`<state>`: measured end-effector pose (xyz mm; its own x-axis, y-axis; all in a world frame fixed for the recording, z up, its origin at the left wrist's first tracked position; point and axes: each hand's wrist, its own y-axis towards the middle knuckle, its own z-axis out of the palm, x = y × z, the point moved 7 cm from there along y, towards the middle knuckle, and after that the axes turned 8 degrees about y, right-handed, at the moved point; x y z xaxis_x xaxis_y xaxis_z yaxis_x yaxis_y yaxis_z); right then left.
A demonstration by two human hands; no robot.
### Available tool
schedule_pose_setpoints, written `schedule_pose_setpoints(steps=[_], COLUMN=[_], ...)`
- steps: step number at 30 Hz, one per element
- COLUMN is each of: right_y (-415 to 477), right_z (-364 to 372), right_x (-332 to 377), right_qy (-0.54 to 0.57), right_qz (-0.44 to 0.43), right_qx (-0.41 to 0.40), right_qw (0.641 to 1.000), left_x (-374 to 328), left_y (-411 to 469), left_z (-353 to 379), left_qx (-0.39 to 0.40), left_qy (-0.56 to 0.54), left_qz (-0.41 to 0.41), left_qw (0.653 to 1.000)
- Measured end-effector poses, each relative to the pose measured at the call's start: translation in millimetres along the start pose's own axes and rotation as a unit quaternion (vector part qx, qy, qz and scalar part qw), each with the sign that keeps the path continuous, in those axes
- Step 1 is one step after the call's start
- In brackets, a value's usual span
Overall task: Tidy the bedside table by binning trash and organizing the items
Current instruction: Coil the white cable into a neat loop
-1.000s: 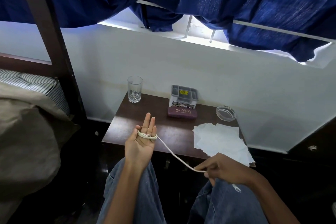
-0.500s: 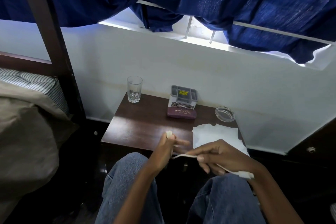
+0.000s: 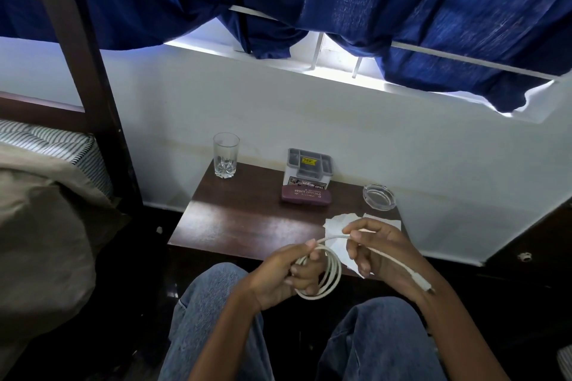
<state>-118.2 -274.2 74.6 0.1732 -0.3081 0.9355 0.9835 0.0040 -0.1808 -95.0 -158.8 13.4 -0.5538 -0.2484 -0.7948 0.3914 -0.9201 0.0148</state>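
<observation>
Cable coil (image 3: 338,272) in left hand (image 3: 278,274)

One glass (image 3: 226,155), one ashtray (image 3: 379,197) — one cable (image 3: 336,272)

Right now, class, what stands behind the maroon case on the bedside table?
A grey organizer box stands just behind the maroon case, with a yellow sticker in its top tray. The case covers the box's lower front, so its base is hidden.

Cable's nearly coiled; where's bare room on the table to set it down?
Biggest bare patch: front left of the table, between the glass behind and the case and papers to the right. Crowded: the right side with ashtray, the back middle with organizer.
</observation>
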Motion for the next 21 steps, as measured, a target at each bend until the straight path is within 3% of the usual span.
schedule_pose_setpoints(steps=[5, 8, 12, 21], right_y=[-9, -7, 3, 5], right_z=[-8, -11, -6, -16], right_x=[5, 15, 16, -13], right_qy=[-0.095, -0.198, -0.348, -0.121], right_qz=[0.057, -0.003, -0.093, -0.152], right_qx=[0.027, -0.039, -0.115, -0.281], right_qw=[0.993, 0.98, 0.926, 0.94], left_x=[-6, -10, -11, -2], left_y=[-5, -5, 0, 8], left_z=[-9, -8, -6, -4], left_qx=[-0.006, -0.001, -0.013, -0.07], left_qy=[-0.074, -0.118, -0.166, -0.204], left_qz=[0.027, 0.041, 0.059, 0.07], left_qw=[0.997, 0.992, 0.984, 0.974])
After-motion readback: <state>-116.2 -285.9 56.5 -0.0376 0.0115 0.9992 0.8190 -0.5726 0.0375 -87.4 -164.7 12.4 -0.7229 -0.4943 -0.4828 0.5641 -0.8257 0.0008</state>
